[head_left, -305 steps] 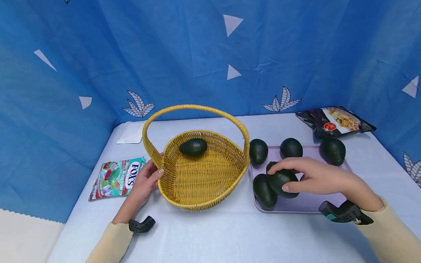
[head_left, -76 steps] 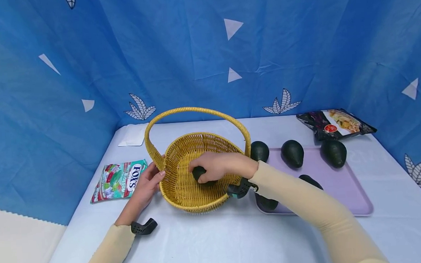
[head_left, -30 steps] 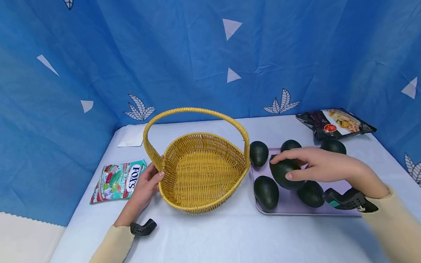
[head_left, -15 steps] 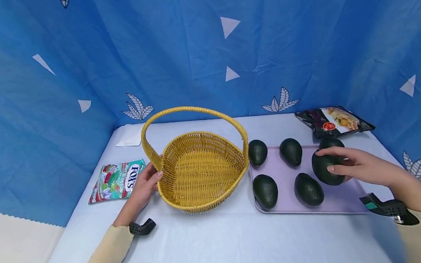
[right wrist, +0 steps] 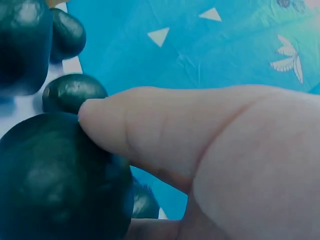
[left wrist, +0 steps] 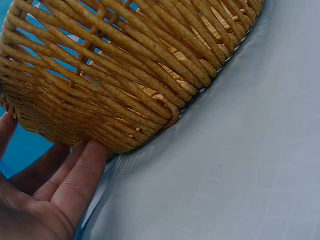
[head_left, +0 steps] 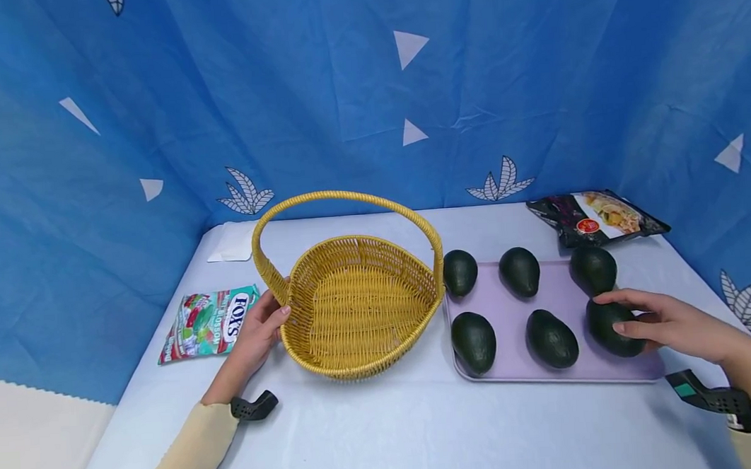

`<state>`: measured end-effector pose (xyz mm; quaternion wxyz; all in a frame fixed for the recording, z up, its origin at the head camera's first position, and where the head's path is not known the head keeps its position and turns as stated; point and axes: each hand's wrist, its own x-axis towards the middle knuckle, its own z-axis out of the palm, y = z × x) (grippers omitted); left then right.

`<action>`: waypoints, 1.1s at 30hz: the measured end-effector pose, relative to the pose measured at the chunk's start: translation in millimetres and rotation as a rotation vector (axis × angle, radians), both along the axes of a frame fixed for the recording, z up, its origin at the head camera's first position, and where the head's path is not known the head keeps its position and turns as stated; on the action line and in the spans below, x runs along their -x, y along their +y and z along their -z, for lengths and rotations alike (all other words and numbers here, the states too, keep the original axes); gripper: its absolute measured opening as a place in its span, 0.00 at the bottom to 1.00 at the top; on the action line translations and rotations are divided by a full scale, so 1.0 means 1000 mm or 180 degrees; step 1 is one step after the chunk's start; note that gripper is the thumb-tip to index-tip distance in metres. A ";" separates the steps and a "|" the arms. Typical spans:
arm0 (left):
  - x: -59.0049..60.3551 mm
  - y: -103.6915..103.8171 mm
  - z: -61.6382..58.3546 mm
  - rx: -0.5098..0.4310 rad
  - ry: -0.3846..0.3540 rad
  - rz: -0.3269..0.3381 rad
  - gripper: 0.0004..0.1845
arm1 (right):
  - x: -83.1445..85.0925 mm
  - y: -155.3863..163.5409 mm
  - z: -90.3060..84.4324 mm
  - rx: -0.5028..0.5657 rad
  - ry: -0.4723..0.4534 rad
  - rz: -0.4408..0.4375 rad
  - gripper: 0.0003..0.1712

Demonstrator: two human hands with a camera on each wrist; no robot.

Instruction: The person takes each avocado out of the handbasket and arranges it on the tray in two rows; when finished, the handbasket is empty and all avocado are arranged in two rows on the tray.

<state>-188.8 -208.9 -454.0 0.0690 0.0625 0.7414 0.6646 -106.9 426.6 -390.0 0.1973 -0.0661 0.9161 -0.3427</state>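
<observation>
- My left hand (head_left: 261, 334) lies at about 8 o'clock of the head view, palm turned inward, fingers (left wrist: 75, 185) straight and together, their tips pressed against the wicker basket (head_left: 353, 303).
- My left forearm, in a cream sleeve, runs back toward 7 o'clock; a black wrist mount sits at the cuff.
- My right hand (head_left: 663, 318) lies at about 4 o'clock, thumb and fingers curled round an avocado (head_left: 612, 327).
- My right forearm leaves toward 5 o'clock, bearing its own wrist mount.
</observation>
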 end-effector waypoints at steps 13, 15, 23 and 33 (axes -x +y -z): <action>0.000 0.002 0.001 -0.0026 0.0011 0.0011 0.34 | -0.004 0.020 0.012 0.0068 -0.0263 0.0118 0.28; 0.001 0.002 0.002 -0.0029 0.0021 0.0013 0.34 | -0.005 0.021 0.013 0.0046 -0.0202 0.0104 0.28; 0.003 0.001 0.003 0.0052 0.0067 0.0006 0.34 | -0.006 0.024 0.017 -0.0018 -0.0115 0.0160 0.27; 0.002 0.000 0.003 0.0046 0.0018 -0.0005 0.34 | -0.004 0.028 0.015 -0.0050 -0.0251 0.0230 0.26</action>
